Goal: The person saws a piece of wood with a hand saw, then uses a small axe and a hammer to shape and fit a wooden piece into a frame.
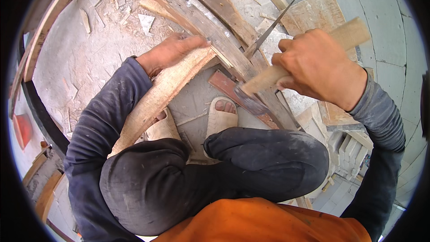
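My left hand (pixel 172 51) is closed on the upper end of a pale, curved wooden piece (pixel 159 96), which rests against a weathered long plank (pixel 219 40) and slants down toward my left knee. My right hand (pixel 320 65) grips a pale wooden handle (pixel 347 33) of a tool whose metal head (pixel 253 101) is blurred, low over the plank. A narrow pointed dark blade (pixel 273 24) stands out beside the planks, just left of my right hand; its base is partly hidden. A reddish board (pixel 221 87) lies beneath, between the curved piece and the tool head.
Curved wooden strips (pixel 40 36) and a black curved band (pixel 42 112) line the left, near a red object (pixel 22 130). Wood scraps litter the dusty floor (pixel 67 62). Flat boards (pixel 313 6) and stacked offcuts (pixel 347 152) lie at the right. My sandalled feet (pixel 221 116) are below the work.
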`<action>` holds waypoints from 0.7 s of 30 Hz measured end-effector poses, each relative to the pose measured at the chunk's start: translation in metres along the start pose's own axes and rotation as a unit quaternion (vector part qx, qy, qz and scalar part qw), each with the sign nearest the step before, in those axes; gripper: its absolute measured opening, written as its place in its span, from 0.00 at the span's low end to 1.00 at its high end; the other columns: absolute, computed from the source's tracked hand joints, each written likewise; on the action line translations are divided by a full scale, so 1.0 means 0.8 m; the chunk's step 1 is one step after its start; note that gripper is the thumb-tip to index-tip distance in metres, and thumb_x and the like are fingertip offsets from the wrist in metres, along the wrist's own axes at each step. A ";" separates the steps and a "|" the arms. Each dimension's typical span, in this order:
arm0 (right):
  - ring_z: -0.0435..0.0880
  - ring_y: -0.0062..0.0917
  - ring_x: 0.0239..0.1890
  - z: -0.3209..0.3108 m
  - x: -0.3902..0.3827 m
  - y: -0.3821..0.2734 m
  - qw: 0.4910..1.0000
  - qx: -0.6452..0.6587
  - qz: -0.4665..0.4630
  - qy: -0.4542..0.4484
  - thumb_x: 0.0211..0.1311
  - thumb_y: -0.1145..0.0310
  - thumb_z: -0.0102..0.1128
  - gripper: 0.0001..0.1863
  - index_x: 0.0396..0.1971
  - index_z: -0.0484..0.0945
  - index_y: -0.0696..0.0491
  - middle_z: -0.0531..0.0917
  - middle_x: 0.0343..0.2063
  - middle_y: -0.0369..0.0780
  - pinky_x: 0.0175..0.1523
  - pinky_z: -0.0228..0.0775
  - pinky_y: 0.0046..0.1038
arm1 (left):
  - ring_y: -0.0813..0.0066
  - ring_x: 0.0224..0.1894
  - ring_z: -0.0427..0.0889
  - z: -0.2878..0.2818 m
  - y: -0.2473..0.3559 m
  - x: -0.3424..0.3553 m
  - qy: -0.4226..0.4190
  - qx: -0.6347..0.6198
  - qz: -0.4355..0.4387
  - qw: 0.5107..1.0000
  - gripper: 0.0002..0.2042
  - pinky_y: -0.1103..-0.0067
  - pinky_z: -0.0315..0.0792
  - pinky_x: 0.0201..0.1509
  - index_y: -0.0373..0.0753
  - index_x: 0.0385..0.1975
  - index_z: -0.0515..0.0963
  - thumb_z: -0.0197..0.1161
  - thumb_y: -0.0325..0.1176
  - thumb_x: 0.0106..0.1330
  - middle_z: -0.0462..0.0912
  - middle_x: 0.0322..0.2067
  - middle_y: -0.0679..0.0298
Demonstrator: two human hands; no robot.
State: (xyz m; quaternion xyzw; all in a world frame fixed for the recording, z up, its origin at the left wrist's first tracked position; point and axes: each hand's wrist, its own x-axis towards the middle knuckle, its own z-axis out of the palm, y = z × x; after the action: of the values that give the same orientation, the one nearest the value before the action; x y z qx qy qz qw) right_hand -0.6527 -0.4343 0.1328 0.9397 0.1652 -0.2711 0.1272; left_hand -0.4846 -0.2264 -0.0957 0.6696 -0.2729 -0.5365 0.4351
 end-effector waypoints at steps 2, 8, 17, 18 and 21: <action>0.86 0.40 0.35 -0.005 -0.002 0.010 1.000 -0.018 -0.006 -0.023 0.61 0.48 0.70 0.20 0.38 0.83 0.50 0.82 0.30 0.39 0.40 0.76 0.41 | 0.56 0.67 0.74 0.000 -0.001 0.002 -0.008 0.001 0.011 1.000 0.39 0.69 0.59 0.76 0.26 0.59 0.78 0.60 0.63 0.70 0.78 0.61 0.43; 0.81 0.34 0.25 0.005 -0.014 0.026 0.971 0.219 0.085 -0.048 0.69 0.37 0.59 0.27 0.42 0.81 0.49 0.80 0.23 0.39 0.33 0.71 0.38 | 0.50 0.62 0.80 0.003 -0.004 0.002 -0.016 -0.181 -0.024 0.983 0.47 0.65 0.70 0.70 0.29 0.67 0.72 0.47 0.73 0.70 0.78 0.60 0.39; 0.69 0.14 0.18 0.060 -0.006 -0.013 0.763 0.601 0.224 -0.080 0.78 0.35 0.45 0.29 0.41 0.73 0.49 0.70 0.19 0.30 0.26 0.65 0.21 | 0.57 0.65 0.77 0.005 -0.020 0.011 -0.006 -0.196 0.000 0.981 0.51 0.70 0.72 0.68 0.26 0.69 0.68 0.38 0.76 0.72 0.75 0.64 0.39; 0.69 0.14 0.17 0.066 0.000 -0.006 0.804 0.552 0.194 -0.103 0.78 0.35 0.45 0.29 0.43 0.73 0.49 0.69 0.19 0.30 0.24 0.65 0.20 | 0.56 0.67 0.76 0.009 -0.013 0.010 -0.003 -0.202 0.007 0.979 0.52 0.70 0.70 0.70 0.26 0.70 0.67 0.37 0.77 0.72 0.74 0.64 0.39; 0.73 0.16 0.20 0.048 -0.007 -0.002 0.747 0.614 0.227 -0.117 0.75 0.33 0.47 0.31 0.46 0.76 0.50 0.74 0.23 0.34 0.23 0.69 0.22 | 0.56 0.69 0.74 0.001 -0.001 -0.003 -0.008 -0.166 -0.014 0.986 0.52 0.71 0.67 0.72 0.25 0.68 0.69 0.38 0.77 0.72 0.74 0.65 0.39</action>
State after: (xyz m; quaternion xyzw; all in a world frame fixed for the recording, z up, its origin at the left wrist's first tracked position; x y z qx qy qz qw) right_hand -0.6757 -0.4468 0.1038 0.7861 -0.2710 -0.3847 -0.4008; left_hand -0.4857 -0.2243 -0.0955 0.5873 -0.1739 -0.5859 0.5306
